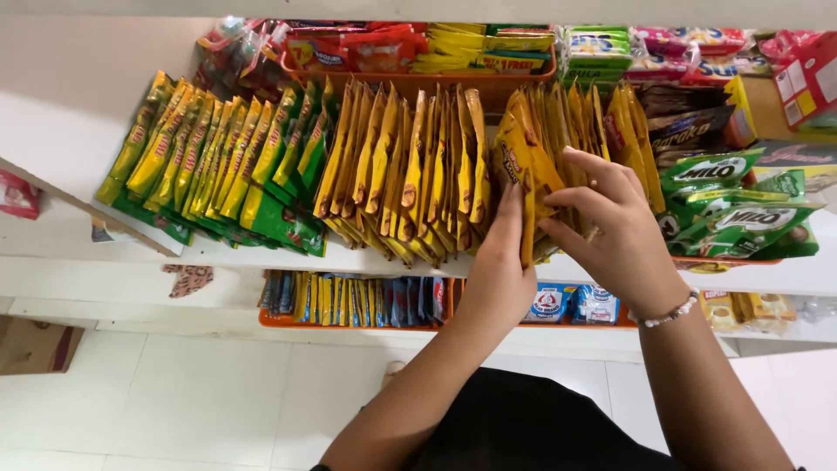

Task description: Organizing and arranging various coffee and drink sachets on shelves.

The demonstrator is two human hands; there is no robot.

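Head view: both hands work in the yellow sachets [558,131] standing on the white shelf [78,235]. The left hand [499,262] pinches one sachet [527,222] upright; the right hand [610,231], fingers curled, parts the row just beside it. This looks like straightening the row, so gentle pressing seems called for. The right fingertips are buried among the packs; the green packs [741,214] right of the sachets are partly cut off.
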